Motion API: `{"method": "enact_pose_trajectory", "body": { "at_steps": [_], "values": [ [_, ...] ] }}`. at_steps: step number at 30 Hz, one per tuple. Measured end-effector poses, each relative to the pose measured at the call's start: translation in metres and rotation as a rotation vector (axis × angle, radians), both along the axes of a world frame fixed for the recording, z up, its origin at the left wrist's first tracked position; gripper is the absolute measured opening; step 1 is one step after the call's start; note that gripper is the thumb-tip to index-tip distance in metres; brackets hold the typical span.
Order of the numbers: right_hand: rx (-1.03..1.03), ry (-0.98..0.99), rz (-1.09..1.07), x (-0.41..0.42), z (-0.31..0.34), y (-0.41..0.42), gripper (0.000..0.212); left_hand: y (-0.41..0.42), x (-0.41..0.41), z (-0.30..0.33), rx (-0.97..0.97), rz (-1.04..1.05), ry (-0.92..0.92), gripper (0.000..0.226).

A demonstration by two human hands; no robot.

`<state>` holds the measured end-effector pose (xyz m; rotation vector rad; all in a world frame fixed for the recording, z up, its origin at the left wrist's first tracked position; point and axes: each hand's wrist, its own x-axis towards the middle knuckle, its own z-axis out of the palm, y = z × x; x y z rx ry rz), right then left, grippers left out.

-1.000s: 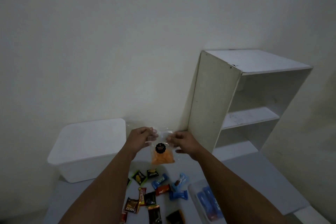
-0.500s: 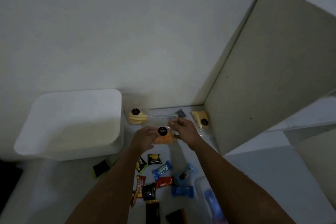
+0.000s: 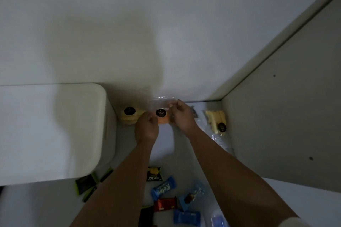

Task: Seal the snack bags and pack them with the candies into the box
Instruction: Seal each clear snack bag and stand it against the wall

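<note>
Clear plastic snack bag (image 3: 162,114) with orange chips sits far on the table, pinched between my left hand (image 3: 146,129) and right hand (image 3: 181,116). White box (image 3: 53,131) left, candies (image 3: 164,189) near me

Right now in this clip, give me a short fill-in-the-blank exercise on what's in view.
1. Both hands, left hand and right hand, hold the bag of ____ snacks.
2. Each snack bag carries a round ____ sticker.
3. The white lidded box lies on the person's ____ side.

Missing words: orange; black; left
</note>
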<state>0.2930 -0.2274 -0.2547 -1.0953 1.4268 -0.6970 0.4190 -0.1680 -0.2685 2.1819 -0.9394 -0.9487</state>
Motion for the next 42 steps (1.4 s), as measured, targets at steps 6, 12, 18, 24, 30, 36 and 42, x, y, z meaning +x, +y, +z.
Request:
{"method": "enact_pose_trajectory", "body": {
  "at_steps": [6, 12, 18, 24, 30, 36, 42],
  "values": [
    [-0.031, -0.045, -0.005, 0.007, 0.003, -0.017, 0.022, -0.014, 0.001, 0.002, -0.050, 0.121, -0.009, 0.020],
    [0.015, -0.021, -0.008, 0.004, 0.015, -0.014, 0.024, -0.008, -0.002, 0.011, -0.036, 0.262, 0.036, 0.022],
    [-0.084, 0.298, -0.075, -0.031, 0.021, 0.006, 0.023, 0.006, -0.005, -0.023, 0.105, 0.191, 0.204, 0.017],
    [0.057, 0.741, 0.151, -0.080, 0.010, 0.026, 0.047, 0.016, -0.047, -0.005, 0.299, -0.062, 0.515, 0.037],
    [0.188, 0.866, 0.270, -0.097, -0.012, 0.047, 0.060, 0.022, -0.074, -0.010, 0.375, -0.104, 0.662, 0.054],
    [0.188, 0.761, 0.228, -0.100, -0.023, 0.054, 0.038, 0.029, -0.069, -0.014, 0.304, -0.172, 0.557, 0.053],
    [0.297, 0.445, 0.061, -0.098, 0.004, 0.054, 0.024, 0.043, -0.054, 0.012, 0.172, -0.190, 0.517, 0.056]
  ]
}}
